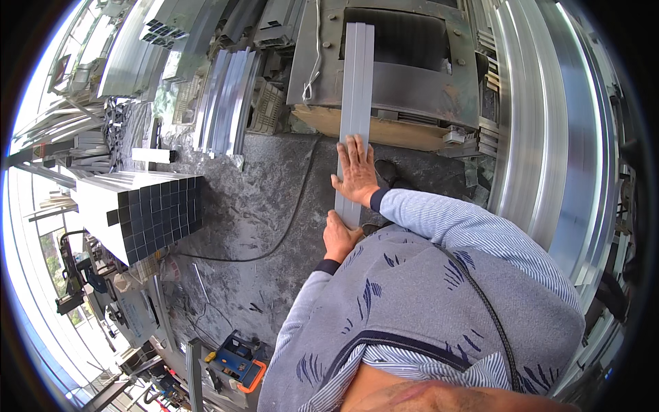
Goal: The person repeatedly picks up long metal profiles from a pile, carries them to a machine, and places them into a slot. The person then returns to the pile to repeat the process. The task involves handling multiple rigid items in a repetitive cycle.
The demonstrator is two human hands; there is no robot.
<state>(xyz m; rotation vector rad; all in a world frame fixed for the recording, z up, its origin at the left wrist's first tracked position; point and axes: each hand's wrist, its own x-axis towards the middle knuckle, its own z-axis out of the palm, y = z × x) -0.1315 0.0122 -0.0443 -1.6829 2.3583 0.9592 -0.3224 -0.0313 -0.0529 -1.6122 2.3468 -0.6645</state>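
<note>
A long grey aluminium profile (pixel 357 82) runs from my body up onto the green machine (pixel 412 82) ahead. My right hand (pixel 356 169) lies flat on top of the profile, fingers spread, pressing it down. My left hand (pixel 338 237) grips the profile's near end from the left side, close to my chest. Both sleeves are blue striped under a grey vest.
A stack of square white tubes (pixel 147 206) lies to the left. Bundles of aluminium profiles (pixel 226 103) lean at the back left, and long shiny profiles (pixel 549 137) run along the right. A black cable (pixel 274 247) crosses the dark floor. A blue and orange tool box (pixel 237 360) sits below left.
</note>
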